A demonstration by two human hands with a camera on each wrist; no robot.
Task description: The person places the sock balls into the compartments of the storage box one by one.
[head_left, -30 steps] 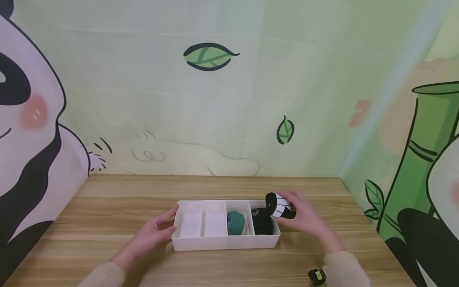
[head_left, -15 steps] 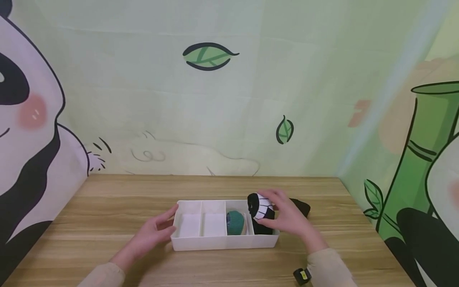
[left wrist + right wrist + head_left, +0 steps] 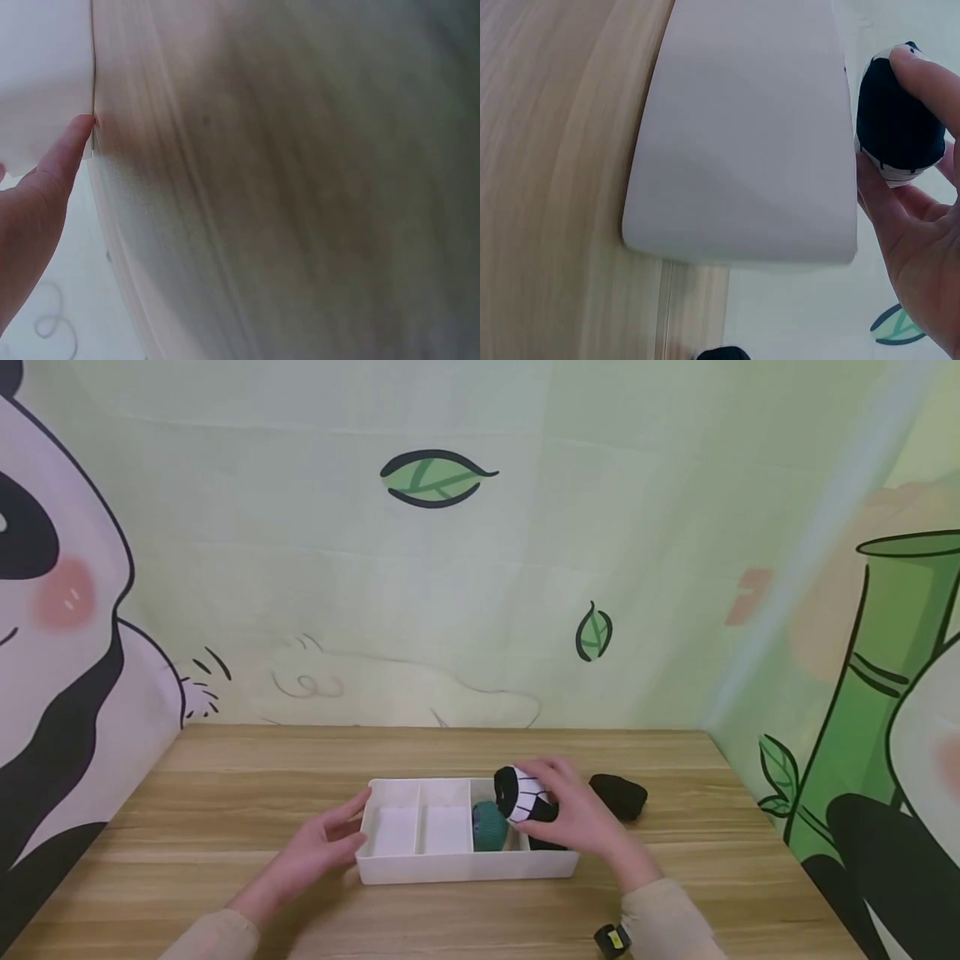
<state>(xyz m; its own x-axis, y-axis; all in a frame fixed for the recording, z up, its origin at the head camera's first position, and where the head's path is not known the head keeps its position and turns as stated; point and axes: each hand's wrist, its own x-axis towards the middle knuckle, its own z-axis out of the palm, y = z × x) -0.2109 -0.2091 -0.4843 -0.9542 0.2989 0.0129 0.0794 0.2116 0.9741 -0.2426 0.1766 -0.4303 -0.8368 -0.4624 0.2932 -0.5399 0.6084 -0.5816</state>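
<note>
A white divided box (image 3: pixel 465 867) lies lengthwise on the table. My left hand (image 3: pixel 318 842) touches its left end with extended fingers; in the left wrist view a straight digit presses against the white wall (image 3: pixel 45 75). My right hand (image 3: pixel 577 814) grips a rolled black-and-white pair of socks (image 3: pixel 517 793) between thumb and fingers, above the third compartment from the left. In that compartment sits a teal ribbed sock roll (image 3: pixel 489 827), partly covered by the held roll. A black roll (image 3: pixel 547 844) lies in the rightmost compartment, mostly hidden by my right hand.
Another black rolled bundle (image 3: pixel 618 796) lies on the wooden table (image 3: pixel 420 918) behind my right hand. The two left compartments show bare white floors. A printed backdrop (image 3: pixel 480 568) with leaves and pandas stands behind the table.
My right hand has moved left with the black-and-white socks, from the box's right end to above the third compartment. The black bundle behind it has come into sight. My left hand stays put.
</note>
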